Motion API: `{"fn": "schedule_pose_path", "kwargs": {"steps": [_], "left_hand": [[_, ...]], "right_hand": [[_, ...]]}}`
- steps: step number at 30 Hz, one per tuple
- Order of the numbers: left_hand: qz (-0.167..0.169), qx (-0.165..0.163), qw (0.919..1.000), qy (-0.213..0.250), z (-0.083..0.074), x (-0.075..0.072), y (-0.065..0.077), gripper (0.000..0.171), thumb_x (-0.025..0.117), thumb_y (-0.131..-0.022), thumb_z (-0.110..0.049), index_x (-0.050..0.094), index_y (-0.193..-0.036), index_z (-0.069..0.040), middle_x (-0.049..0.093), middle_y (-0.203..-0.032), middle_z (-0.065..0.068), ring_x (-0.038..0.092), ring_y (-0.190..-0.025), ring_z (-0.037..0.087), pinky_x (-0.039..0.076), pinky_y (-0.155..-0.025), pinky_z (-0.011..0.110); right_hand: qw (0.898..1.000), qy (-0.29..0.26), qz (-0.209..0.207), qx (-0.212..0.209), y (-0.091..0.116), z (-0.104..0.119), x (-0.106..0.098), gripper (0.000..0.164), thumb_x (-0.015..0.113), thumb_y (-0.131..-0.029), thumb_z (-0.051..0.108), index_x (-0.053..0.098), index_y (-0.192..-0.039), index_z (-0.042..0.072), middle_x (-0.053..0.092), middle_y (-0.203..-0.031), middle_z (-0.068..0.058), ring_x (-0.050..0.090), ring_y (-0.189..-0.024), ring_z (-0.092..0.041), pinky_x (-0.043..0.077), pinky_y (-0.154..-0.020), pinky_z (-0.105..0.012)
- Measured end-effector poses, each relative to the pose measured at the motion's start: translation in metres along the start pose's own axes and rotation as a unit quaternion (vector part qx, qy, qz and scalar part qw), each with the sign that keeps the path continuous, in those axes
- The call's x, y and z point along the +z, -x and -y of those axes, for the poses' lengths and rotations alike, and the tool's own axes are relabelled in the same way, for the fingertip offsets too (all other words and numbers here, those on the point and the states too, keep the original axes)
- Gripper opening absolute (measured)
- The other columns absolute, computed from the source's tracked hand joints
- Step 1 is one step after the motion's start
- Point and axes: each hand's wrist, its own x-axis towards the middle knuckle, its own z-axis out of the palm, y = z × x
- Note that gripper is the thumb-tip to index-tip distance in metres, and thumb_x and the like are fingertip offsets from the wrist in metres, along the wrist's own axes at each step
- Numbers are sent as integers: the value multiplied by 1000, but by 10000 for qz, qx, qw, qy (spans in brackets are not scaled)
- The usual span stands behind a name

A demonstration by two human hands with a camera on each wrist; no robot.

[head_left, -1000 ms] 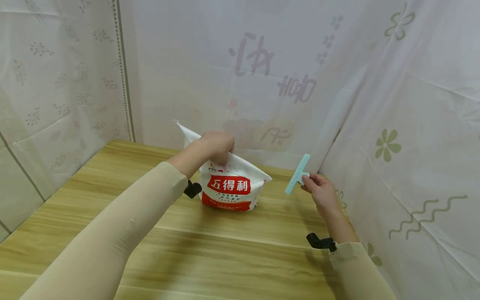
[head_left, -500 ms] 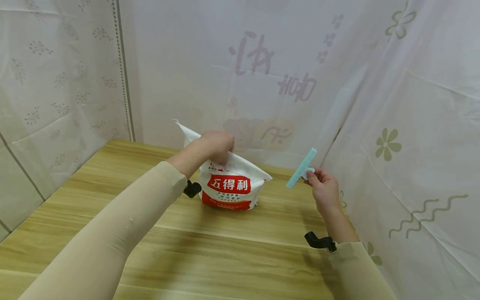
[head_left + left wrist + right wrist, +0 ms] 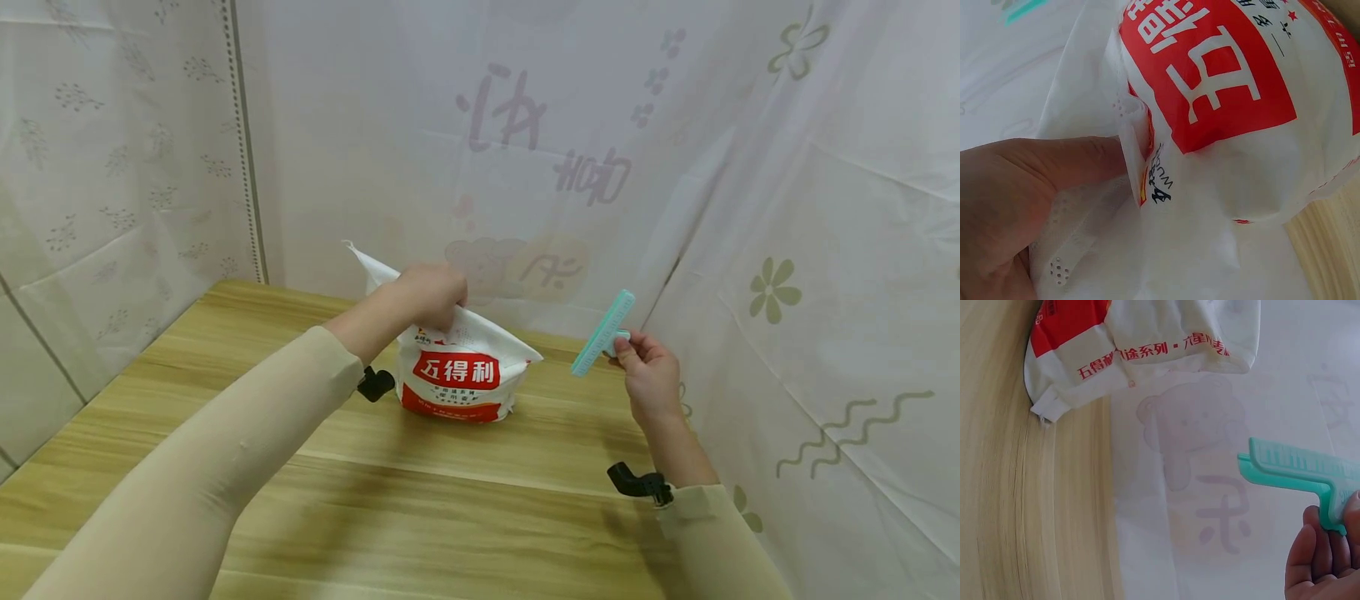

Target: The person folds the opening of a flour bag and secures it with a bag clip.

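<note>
A white and red flour bag (image 3: 457, 371) stands upright on the wooden table, its top edge slanting down from left to right. My left hand (image 3: 435, 292) grips the bag's upper part near the middle. In the left wrist view the thumb (image 3: 1085, 164) lies against the white plastic, and most of the other fingers are hidden. Off to the bag's right, my right hand (image 3: 652, 375) pinches a mint-green bag clip (image 3: 603, 333) by its handles, above the table. The clip's two long bars (image 3: 1297, 464) show a narrow gap in the right wrist view. Clip and bag are apart.
The wooden table (image 3: 420, 517) reaches back to a printed curtain (image 3: 360, 125) close behind the bag. Another patterned curtain (image 3: 847, 275) hangs right beside my right hand. Black wrist cameras (image 3: 637, 482) sit on both wrists.
My right hand has risen slightly with the clip, and the clip has turned so that a green strip between its bars shows. The left hand keeps its grip on the bag, nearly still.
</note>
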Motion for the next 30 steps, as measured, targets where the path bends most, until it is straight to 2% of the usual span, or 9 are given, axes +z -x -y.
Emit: {"fn": "schedule_pose_path", "kwargs": {"steps": [5,11,18,22,25,30], "left_hand": [[-96,82,9999,-43,3,2,2,16,73,-89,-2,80,-94,-16,75,-98,2,65,-90,24,57,-79,41],[-200,108,9996,-172,5,0,3,14,77,-90,-7,80,-101,-15,77,-100,3,66,-90,25,59,-79,42],[-497,-123,9970,-583,10,-5,6,16,85,-88,-24,78,-99,-15,77,-98,2,67,-89,23,59,-79,45],[-647,-182,9950,-738,12,-5,8,22,87,-86,-32,77,-96,-15,76,-98,2,68,-89,23,60,-79,47],[-702,-182,9945,-755,13,-6,9,24,88,-86,-34,78,-96,-15,76,-99,2,69,-90,23,60,-79,47],[-745,-173,9940,-785,14,-6,10,26,88,-85,-36,78,-96,-15,77,-99,2,69,-90,24,60,-79,47]], "right_hand": [[10000,-3,-25,12,0,2,2,22,65,-110,17,68,-119,-3,74,-95,7,74,-89,-8,61,-86,-19],[9998,0,-153,-98,-1,6,5,21,67,-108,17,70,-117,-2,74,-94,7,73,-87,-8,60,-84,-18],[9995,170,-107,-250,-4,17,11,25,69,-108,20,70,-120,-2,75,-95,8,73,-90,-8,59,-85,-18],[9989,178,-79,-424,-5,26,16,22,71,-106,19,72,-117,0,74,-95,8,71,-89,-8,58,-84,-18],[9974,393,-27,-606,-6,33,21,18,71,-106,18,73,-114,2,73,-94,9,68,-88,-8,57,-82,-16],[9882,1210,118,-933,-7,47,30,24,71,-108,23,72,-119,1,70,-95,13,67,-89,-7,57,-80,-14]]}}
